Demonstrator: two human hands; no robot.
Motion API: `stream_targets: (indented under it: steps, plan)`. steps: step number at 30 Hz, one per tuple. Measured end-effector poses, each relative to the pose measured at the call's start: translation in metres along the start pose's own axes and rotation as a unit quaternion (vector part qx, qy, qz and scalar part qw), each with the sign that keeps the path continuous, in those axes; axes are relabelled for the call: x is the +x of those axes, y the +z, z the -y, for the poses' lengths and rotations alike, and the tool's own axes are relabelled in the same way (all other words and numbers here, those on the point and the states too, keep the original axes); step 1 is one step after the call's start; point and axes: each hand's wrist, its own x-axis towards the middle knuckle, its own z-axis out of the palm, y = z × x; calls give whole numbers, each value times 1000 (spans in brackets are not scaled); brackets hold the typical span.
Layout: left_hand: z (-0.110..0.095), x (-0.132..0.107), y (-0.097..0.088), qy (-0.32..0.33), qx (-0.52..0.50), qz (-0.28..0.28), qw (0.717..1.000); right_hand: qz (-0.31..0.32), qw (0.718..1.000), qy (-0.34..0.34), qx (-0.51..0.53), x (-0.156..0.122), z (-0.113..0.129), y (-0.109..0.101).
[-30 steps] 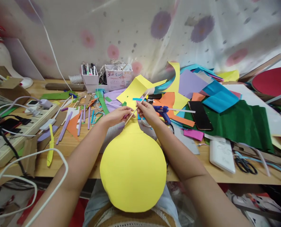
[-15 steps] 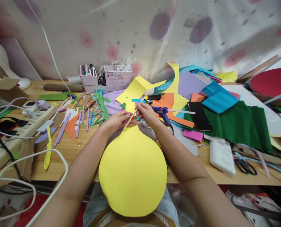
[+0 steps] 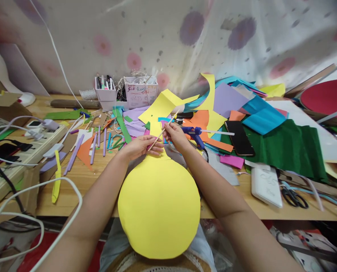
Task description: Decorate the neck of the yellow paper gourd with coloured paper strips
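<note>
A thin wooden stick (image 3: 170,123) slants between my two hands. My right hand (image 3: 175,136) is closed in a pinch around its middle. The stick's lower end lies across the fingers of my left hand (image 3: 142,146), whose thumb and fingers close lightly about it. Below both hands a large yellow paper disc (image 3: 159,207) rests over my lap, its narrow neck running up beneath the fingers. Just right of my right hand lies a blue hot glue gun (image 3: 195,132) with a whitish glue stick (image 3: 218,132) poking out of its back.
Coloured paper sheets (image 3: 230,100) pile up behind. On the right are a phone (image 3: 239,138), green fabric (image 3: 287,151), a white power bank (image 3: 267,187) and scissors (image 3: 294,196). Leftward lie paper strips (image 3: 74,155), a power strip (image 3: 55,136) and looping cables (image 3: 77,196). Pen boxes (image 3: 141,91) stand behind.
The stick has shifted slightly, and its lower end now lies over my left fingers. My left hand has moved a little toward it; the yellow disc stays put.
</note>
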Motion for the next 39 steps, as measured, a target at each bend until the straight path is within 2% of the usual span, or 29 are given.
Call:
stream_targets:
  steps: [6,15,22,24,27,29,31,33,35,37,39]
  plan:
    - [-3,-1,-2,-10,22,-35,999,-10,1000,-18,11,2,-6,3]
    - [-3,-2,-5,-19,26,-24,999,-11,1000,-26,1,3,-11,4]
    - [-3,-2,-3,-1,86,-49,995,-9,999,-32,7,2,-11,6]
    - [-5,-2,-6,9,107,-80,991,-15,999,-33,11,2,-10,5]
    - [-7,-1,-12,57,128,-169,976,-25,999,-39,9,4,-5,1]
    - [-7,0,-14,112,166,-220,955,-22,999,-38,-7,5,0,-4]
    - [-6,6,-15,164,232,-235,930,-18,999,-28,-22,5,5,-10]
    - [-5,17,-16,186,309,-201,911,-13,1000,-15,-20,7,8,-15]
    - [-10,32,-17,174,391,-129,894,-7,1000,-4,-8,8,8,-19]
    - [-19,48,-19,176,473,-93,859,-4,1000,14,-8,9,5,-21]
    - [-33,61,-21,145,520,-59,840,-2,999,36,-29,9,2,-21]
